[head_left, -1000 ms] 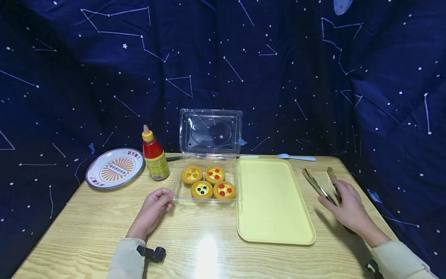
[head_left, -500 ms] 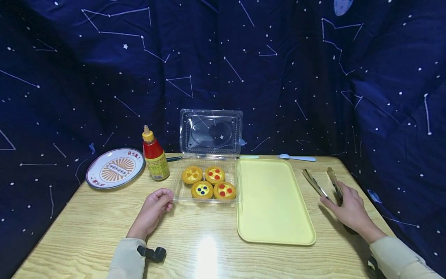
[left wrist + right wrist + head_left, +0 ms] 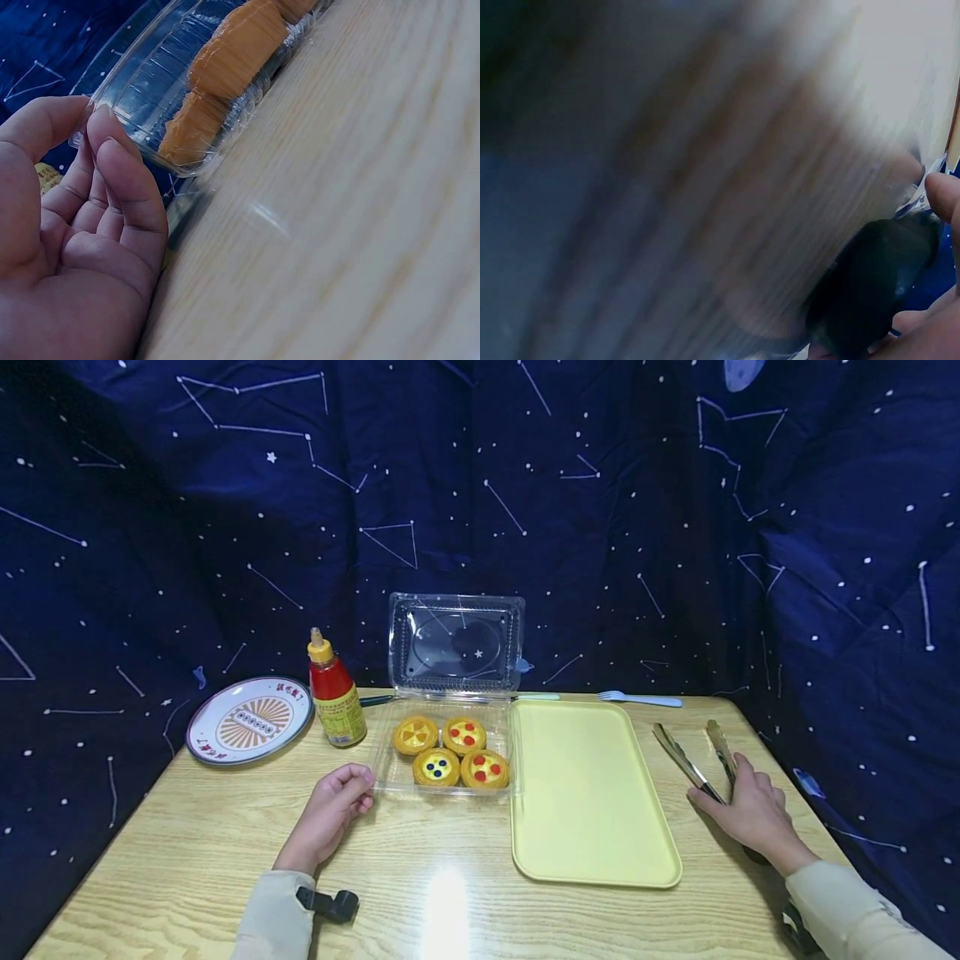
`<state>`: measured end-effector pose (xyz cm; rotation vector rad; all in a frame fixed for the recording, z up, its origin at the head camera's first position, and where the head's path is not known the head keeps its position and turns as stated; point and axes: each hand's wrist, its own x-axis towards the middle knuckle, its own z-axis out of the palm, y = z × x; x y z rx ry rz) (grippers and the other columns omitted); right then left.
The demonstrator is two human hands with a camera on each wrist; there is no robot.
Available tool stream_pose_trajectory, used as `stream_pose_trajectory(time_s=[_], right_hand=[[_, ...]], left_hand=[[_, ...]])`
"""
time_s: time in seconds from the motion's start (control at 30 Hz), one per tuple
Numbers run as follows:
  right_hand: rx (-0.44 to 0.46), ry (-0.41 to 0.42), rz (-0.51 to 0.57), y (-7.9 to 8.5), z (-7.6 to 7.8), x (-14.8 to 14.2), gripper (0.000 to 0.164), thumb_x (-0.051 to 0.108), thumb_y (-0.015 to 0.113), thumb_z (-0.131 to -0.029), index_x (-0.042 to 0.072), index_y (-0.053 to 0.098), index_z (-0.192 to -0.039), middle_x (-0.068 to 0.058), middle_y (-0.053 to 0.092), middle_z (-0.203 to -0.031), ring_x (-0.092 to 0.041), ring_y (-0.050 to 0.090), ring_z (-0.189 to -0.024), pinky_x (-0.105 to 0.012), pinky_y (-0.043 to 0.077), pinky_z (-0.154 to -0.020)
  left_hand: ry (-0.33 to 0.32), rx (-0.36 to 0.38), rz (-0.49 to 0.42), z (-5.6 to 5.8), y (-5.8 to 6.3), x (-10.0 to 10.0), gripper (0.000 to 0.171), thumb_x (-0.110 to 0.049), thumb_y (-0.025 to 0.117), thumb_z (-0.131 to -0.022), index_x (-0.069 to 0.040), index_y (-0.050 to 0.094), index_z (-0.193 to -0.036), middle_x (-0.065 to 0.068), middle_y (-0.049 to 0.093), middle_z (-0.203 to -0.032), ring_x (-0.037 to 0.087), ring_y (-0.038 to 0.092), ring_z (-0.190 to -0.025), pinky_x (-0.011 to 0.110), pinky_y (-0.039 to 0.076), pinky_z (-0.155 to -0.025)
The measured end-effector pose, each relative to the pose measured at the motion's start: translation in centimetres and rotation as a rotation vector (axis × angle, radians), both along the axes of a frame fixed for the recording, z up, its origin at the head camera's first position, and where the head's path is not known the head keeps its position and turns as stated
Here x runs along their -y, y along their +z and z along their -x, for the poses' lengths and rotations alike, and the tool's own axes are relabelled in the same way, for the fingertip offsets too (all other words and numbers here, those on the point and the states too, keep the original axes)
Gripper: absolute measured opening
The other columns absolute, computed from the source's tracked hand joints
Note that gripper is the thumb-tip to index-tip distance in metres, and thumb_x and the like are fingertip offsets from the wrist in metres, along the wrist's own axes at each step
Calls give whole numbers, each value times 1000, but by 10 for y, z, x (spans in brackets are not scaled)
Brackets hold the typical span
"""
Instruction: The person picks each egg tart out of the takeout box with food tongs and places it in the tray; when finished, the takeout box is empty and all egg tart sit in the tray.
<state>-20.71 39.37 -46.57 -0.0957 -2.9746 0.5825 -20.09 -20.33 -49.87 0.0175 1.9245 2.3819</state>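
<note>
My left hand (image 3: 330, 818) pinches the near left corner of a clear plastic clamshell box (image 3: 386, 768); in the left wrist view, thumb and fingertips meet on its rim (image 3: 84, 127). The box's lid (image 3: 456, 643) stands raised at the back. Inside sit several egg tarts (image 3: 437, 767), topped with red, blue or orange pieces. At the right of the table, my right hand (image 3: 753, 814) holds metal tongs (image 3: 678, 756) around their dark handles, arms spread apart with nothing between the tips. A dark tong handle (image 3: 870, 285) fills the lower right of the right wrist view.
A yellow tray (image 3: 588, 793) lies right of the box, between it and the tongs. A blue fork (image 3: 641, 699) is behind the tray. Left of the box stand a red sauce bottle (image 3: 336, 697) with a yellow cap and a patterned plate (image 3: 251, 720). A dark starry curtain (image 3: 600, 527) hangs behind.
My right hand has shifted slightly down, its wrist and sleeve moving a little left, while the tongs stay spread in nearly the same place. The left hand and the box hold still.
</note>
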Motion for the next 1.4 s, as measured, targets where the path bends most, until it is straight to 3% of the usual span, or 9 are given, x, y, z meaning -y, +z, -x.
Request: stream_pose_trajectory(time_s=[0.33, 0.67, 0.93, 1.2, 1.4], right_hand=[[32, 20, -21, 1, 6, -3, 101, 58, 60, -91, -15, 17, -146, -43, 35, -120, -64, 38, -99, -68, 37, -74], [-12, 16, 11, 6, 6, 6, 87, 42, 65, -94, -19, 24, -141, -43, 36, -119, -63, 39, -102, -69, 35, -80], [-124, 105, -2, 22, 3, 21, 76, 31, 68, -93, -8, 28, -146, -33, 40, -124, -52, 47, -105, -66, 41, -72], [-65, 134, 12, 31, -8, 33, 73, 30, 62, -97, -6, 23, -148, -37, 44, -121, -55, 50, -102, -64, 43, -68], [-94, 184, 8, 34, -13, 44, 60, 29, 60, -99, 2, 33, -144, -22, 58, -105, -40, 57, -90, -54, 45, -61]], left_hand=[[9, 3, -4, 0, 2, -1, 8, -9, 58, -98, -1, 56, -98, 3, 55, -83, 11, 54, -69, 20, 48, -61], [14, 10, 5, -1, 1, 1, 9, -8, 57, -98, 1, 55, -99, 4, 55, -84, 11, 55, -70, 20, 48, -61], [29, 15, -10, -2, -1, 2, 10, -10, 60, -98, 0, 56, -98, 4, 55, -83, 11, 54, -68, 20, 47, -60], [19, 15, -6, -2, -1, 0, 13, -10, 60, -98, 2, 55, -100, 4, 55, -84, 11, 54, -69, 20, 47, -61], [6, -4, -3, 0, 0, -1, 24, -9, 59, -98, 12, 51, -106, 3, 55, -83, 10, 54, -69, 19, 47, -61]])
